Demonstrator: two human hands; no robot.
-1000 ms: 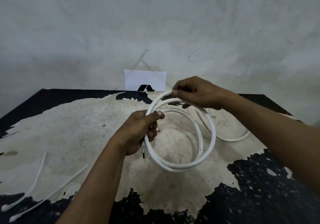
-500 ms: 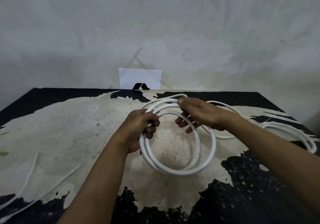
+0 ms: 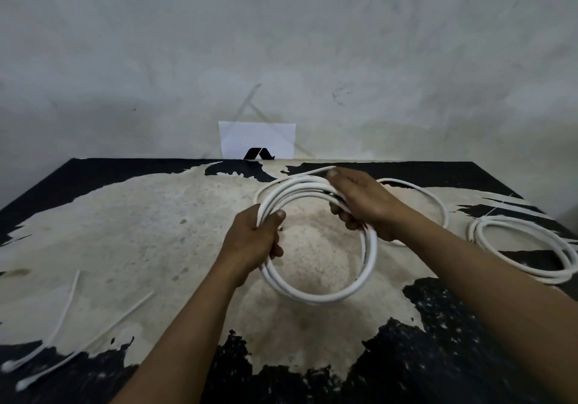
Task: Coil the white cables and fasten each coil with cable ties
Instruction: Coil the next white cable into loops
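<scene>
Coil (image 3: 316,294) is pinched at 9 o'clock in the left hand (image 3: 253,241) grip so loops stay stacked; right hand (image 3: 362,203) is loosely closed on the top strands, feeding slack.

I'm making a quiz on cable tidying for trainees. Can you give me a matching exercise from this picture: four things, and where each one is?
Things:
1. coil being wound
2. second coil
3. cable ties
4. white card

Places:
A. propped against the wall behind the table
B. lying on the table at the far right
C. held in both hands, left hand and right hand
D. lying loose on the table at the near left

Pairs: 1-C, 2-B, 3-D, 4-A
</scene>
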